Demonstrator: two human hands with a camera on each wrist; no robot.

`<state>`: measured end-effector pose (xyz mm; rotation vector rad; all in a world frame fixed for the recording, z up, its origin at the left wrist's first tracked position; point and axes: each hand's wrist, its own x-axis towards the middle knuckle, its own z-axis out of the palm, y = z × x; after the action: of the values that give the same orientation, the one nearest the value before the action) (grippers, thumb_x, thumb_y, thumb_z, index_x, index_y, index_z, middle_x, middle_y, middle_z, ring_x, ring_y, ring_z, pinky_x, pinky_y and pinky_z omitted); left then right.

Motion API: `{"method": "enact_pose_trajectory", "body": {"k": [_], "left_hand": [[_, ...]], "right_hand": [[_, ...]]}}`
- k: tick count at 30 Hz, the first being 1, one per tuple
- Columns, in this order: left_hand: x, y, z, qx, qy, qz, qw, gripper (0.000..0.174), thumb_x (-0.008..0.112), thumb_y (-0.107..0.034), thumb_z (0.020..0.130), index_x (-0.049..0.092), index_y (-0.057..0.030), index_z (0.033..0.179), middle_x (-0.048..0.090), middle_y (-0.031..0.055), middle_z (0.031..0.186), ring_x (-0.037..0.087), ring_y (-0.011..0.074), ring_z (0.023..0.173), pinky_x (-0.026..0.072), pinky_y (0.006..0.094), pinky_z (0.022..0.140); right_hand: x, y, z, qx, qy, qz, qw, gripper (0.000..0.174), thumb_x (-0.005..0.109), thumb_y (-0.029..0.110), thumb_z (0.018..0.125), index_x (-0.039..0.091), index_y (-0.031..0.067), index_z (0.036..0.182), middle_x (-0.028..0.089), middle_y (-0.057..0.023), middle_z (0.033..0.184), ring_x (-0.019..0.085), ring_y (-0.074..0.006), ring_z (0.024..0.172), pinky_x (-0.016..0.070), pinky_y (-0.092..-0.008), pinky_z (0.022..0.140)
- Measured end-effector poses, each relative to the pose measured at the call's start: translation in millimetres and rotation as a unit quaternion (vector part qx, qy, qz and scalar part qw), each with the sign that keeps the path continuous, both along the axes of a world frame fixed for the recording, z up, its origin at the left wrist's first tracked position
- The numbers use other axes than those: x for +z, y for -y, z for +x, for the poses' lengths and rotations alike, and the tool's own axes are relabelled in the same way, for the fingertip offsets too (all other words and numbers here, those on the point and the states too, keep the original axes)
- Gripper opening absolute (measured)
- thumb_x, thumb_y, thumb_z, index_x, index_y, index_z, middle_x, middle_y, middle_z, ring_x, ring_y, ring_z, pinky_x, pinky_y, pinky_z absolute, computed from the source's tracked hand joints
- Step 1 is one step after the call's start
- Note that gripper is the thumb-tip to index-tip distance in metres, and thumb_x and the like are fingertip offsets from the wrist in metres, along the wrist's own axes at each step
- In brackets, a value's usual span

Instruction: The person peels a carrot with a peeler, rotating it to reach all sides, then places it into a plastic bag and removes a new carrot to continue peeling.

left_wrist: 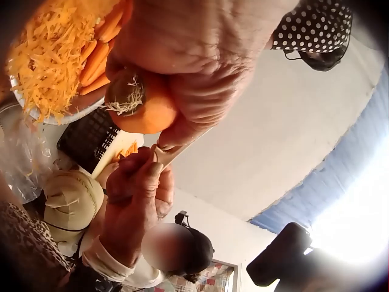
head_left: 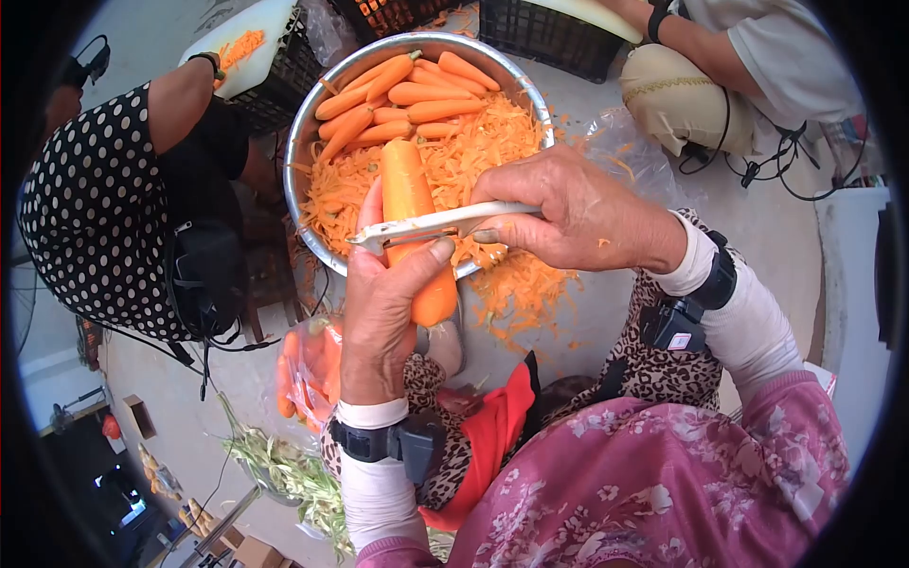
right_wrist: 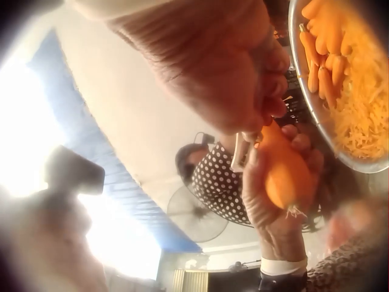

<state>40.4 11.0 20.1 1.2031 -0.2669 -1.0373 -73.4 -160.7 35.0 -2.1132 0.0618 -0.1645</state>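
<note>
A large carrot (head_left: 405,180) lies in the left hand (head_left: 379,308), whose fingers and thumb curl round it; in the left wrist view the stem end of the carrot (left_wrist: 155,109) shows root-like fibres. The right hand (head_left: 568,213) grips the handle of a white peeler (head_left: 426,223), which lies across the carrot. The left thumb is close to the peeler's blade. Behind and under both hands stands a metal basin (head_left: 295,123) holding orange shavings (head_left: 492,142) and several whole carrots (head_left: 417,93).
Shavings (head_left: 521,289) lie on the floor beside the basin. A plastic bag of carrots (head_left: 317,364) and a heap of green husks (head_left: 294,473) are at the lower left. People sit on both sides, near black crates (head_left: 549,38) with white boards.
</note>
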Motion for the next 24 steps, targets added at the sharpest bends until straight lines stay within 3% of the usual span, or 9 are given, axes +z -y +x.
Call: {"method": "enact_pose_trajectory", "body": {"k": [3,5,8,11,13,16,17,22,24], "left_hand": [[-0.2,-3.5,2.0,-0.027,-0.024,0.012,0.999,0.085,0.069,0.0,0.071,0.026,-0.0052,0.144,0.048,0.0078,0.128,0.051,0.0159,0.113,0.0448,0.0292,0.091],[0.1,-2.7,-1.6,-0.043,0.008,0.004,0.999,0.085,0.069,0.0,0.071,0.026,-0.0054,0.144,0.048,0.008,0.129,0.05,0.0163,0.114,0.0439,0.0296,0.093],[5.7,0.0,-5.4,-0.073,0.049,-0.004,0.996,0.086,0.069,-0.001,0.071,0.026,-0.006,0.145,0.046,0.0087,0.132,0.049,0.0172,0.115,0.0414,0.0302,0.096],[3.4,0.2,-4.6,-0.035,-0.001,-0.013,0.999,0.086,0.069,-0.003,0.071,0.025,-0.0053,0.145,0.046,0.0081,0.13,0.048,0.0162,0.115,0.0414,0.0291,0.095],[-5.6,-0.2,-2.8,-0.002,-0.016,-0.033,0.999,0.075,0.065,-0.014,0.073,0.032,-0.0021,0.14,0.054,0.0132,0.107,0.056,0.0221,0.094,0.0477,0.0325,0.082],[-13.1,-5.0,4.5,-0.002,-0.105,-0.091,0.99,0.063,0.061,-0.026,0.082,0.037,-0.0007,0.134,0.055,0.015,0.108,0.054,0.0246,0.092,0.0471,0.035,0.077],[-18.2,-9.4,5.3,0.02,-0.141,-0.085,0.986,0.061,0.057,-0.039,0.086,0.04,0.0003,0.13,0.054,0.0158,0.108,0.052,0.026,0.091,0.0455,0.0363,0.074],[-12.1,-9.2,1.0,-0.015,-0.172,-0.135,0.976,0.068,0.063,-0.041,0.082,0.04,0.0006,0.13,0.053,0.0134,0.104,0.053,0.0237,0.09,0.045,0.0351,0.073],[-9.0,-6.8,-1.1,-0.038,-0.016,-0.069,0.997,0.074,0.071,-0.032,0.074,0.038,0.0008,0.132,0.053,0.0122,0.104,0.054,0.0217,0.09,0.0459,0.0336,0.074]], "right_hand": [[-11.2,5.2,2.9,-0.044,0.053,-0.054,0.996,0.016,0.06,0.015,0.081,0.057,-0.0006,0.079,0.055,-0.0202,0.066,0.056,-0.0404,0.065,0.0428,-0.0451,0.059],[-15.2,19.5,8.6,-0.175,0.076,-0.204,0.96,0.021,0.062,0.019,0.084,0.062,0.0009,0.093,0.06,-0.0193,0.074,0.059,-0.0351,0.067,0.0449,-0.0404,0.06],[-27.9,42.7,10.2,-0.243,-0.012,-0.19,0.951,0.023,0.061,0.021,0.085,0.061,-0.0002,0.094,0.06,-0.0217,0.078,0.058,-0.0371,0.07,0.0454,-0.0402,0.06],[-13.4,42.1,10.2,-0.219,0.01,-0.169,0.961,0.021,0.062,0.019,0.085,0.063,-0.0006,0.094,0.061,-0.0165,0.074,0.059,-0.0271,0.065,0.0452,-0.0354,0.059],[-10.0,31.4,8.6,-0.179,0.019,-0.109,0.978,0.021,0.062,0.018,0.085,0.063,-0.0009,0.094,0.061,-0.0086,0.07,0.056,-0.0164,0.062,0.0447,-0.0315,0.058],[-2.0,7.3,4.9,-0.087,0.009,0.03,0.996,0.022,0.063,0.02,0.081,0.061,-0.0014,0.086,0.058,-0.0169,0.07,0.057,-0.0304,0.062,0.0452,-0.037,0.059],[-2.7,2.4,3.0,-0.052,0.029,0.025,0.998,0.021,0.062,0.019,0.081,0.061,-0.0006,0.087,0.059,-0.0167,0.072,0.058,-0.0312,0.065,0.0457,-0.0379,0.062],[-0.9,-1.6,2.5,-0.08,0.054,-0.029,0.995,0.018,0.062,0.016,0.081,0.062,0.0008,0.091,0.06,-0.017,0.073,0.059,-0.033,0.067,0.0461,-0.0378,0.061],[-5.7,9.3,6.1,-0.119,0.061,-0.074,0.988,0.018,0.063,0.015,0.082,0.063,0.0019,0.094,0.06,-0.0165,0.073,0.059,-0.0315,0.066,0.0463,-0.0358,0.06]]}}
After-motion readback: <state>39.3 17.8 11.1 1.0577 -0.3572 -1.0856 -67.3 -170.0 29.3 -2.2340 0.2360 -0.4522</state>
